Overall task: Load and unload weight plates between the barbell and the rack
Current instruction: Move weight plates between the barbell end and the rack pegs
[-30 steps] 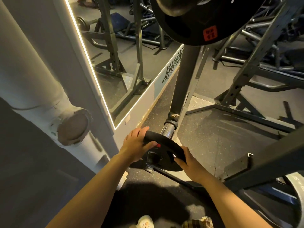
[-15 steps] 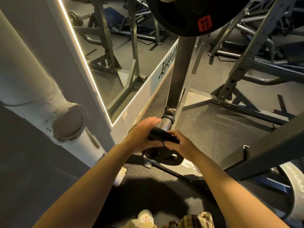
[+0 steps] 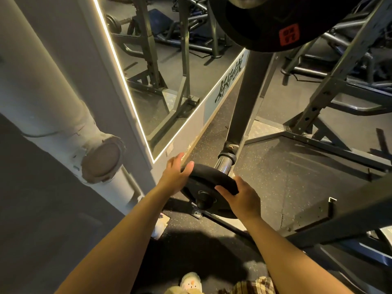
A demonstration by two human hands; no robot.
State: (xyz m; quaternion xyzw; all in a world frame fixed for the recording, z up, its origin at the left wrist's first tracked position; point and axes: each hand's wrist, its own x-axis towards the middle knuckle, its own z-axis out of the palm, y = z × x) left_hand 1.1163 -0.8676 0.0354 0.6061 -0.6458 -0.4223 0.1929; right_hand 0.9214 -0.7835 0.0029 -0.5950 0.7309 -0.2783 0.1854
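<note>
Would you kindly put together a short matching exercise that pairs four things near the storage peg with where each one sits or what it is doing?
Things
1. left hand
2. right hand
3. small black weight plate
4. large black weight plate

Places or states
A. hangs at the top of the view and bears a red label
B. grips the near right rim of the small plate
C. sits on the chrome storage peg, held on both sides
D. grips the far left rim of the small plate, nearest the mirror

Pairs: 1-D, 2-B, 3-C, 4-A
</note>
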